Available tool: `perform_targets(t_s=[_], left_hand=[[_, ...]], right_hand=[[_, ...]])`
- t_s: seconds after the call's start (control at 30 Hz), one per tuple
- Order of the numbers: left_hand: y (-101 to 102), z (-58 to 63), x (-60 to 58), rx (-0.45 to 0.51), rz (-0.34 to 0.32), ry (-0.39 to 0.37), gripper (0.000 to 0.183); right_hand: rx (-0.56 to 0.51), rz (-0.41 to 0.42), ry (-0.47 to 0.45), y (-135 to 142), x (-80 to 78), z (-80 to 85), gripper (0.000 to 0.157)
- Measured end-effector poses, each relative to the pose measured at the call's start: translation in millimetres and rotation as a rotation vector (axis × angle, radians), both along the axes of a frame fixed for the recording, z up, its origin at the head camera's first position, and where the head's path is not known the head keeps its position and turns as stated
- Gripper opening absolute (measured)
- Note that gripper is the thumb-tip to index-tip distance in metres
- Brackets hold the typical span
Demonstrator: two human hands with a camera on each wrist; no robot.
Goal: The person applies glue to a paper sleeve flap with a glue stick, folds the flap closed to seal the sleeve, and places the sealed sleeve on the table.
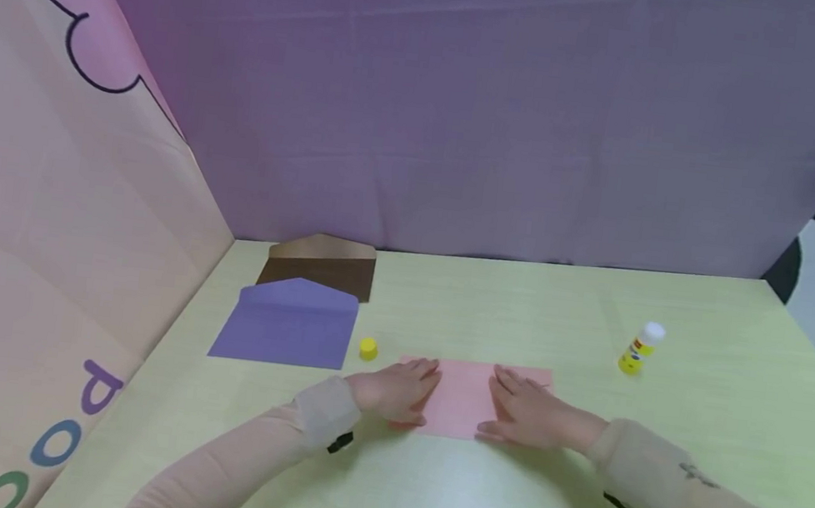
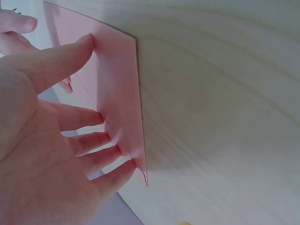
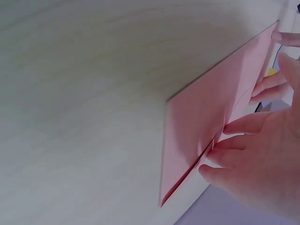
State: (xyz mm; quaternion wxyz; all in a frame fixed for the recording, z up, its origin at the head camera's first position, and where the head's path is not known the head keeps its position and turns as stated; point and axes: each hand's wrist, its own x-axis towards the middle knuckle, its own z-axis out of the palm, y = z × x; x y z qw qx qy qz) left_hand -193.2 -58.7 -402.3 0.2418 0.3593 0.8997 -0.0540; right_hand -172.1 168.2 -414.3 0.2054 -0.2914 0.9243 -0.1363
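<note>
A pink paper envelope (image 1: 457,402) lies flat on the table in front of me. On its left end rests my left hand (image 1: 398,389), fingers spread and fingertips touching the paper. My right hand (image 1: 529,410) presses on the right part in much the same way. From the left wrist, the thumb and fingertips of that hand meet the envelope (image 2: 119,84). The right wrist view shows a thin gap along a folded edge of the envelope (image 3: 201,117) near the right fingertips. Neither hand grips anything.
A purple envelope (image 1: 286,328) lies to the left, overlapping a brown envelope (image 1: 322,274) behind it. Between purple and pink sits a small yellow cap (image 1: 368,348). A yellow and white glue stick (image 1: 641,348) stands at the right. A purple cloth (image 1: 482,128) hangs behind the table.
</note>
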Motion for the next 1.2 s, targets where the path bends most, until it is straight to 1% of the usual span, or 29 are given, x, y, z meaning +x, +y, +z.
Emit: perform_targets(t_s=[0.17,0.33,0.53,0.67,0.77,0.93,1.07,1.2], left_hand=[[0,0.5,0.6,-0.007,0.009,-0.002,0.067],[-1,1.8,1.8,-0.004,0.028,-0.009,0.067],[-1,1.7,1.8,-0.002,0.012,-0.002,0.067],[-1,-0.4,0.0,0.003,0.021,-0.005,0.067],[-2,-2.6,-1.7,0.005,0.029,-0.006,0.067],[-2,-4.7,-2.5,0.010,0.041,-0.010,0.067],[-2,-4.5,-1.0,0.020,0.048,-0.015,0.067],[-3,-3.5,0.9,0.028,0.055,-0.025,0.067]], right_hand=[[-0.003,0.047,0.011,-12,2.5,2.8,0.078],[0.047,0.088,0.047,-26,3.2,0.5,0.077],[0.092,0.104,0.053,-35,1.7,-3.4,0.081],[0.099,0.136,0.084,-32,3.4,-4.8,0.083],[0.080,0.158,0.107,-27,5.5,-5.0,0.084],[0.039,0.169,0.130,-17,7.6,-7.8,0.083],[0.014,0.149,0.131,-10,7.7,-12.4,0.082],[-0.004,0.101,0.109,-3,8.9,-13.8,0.079]])
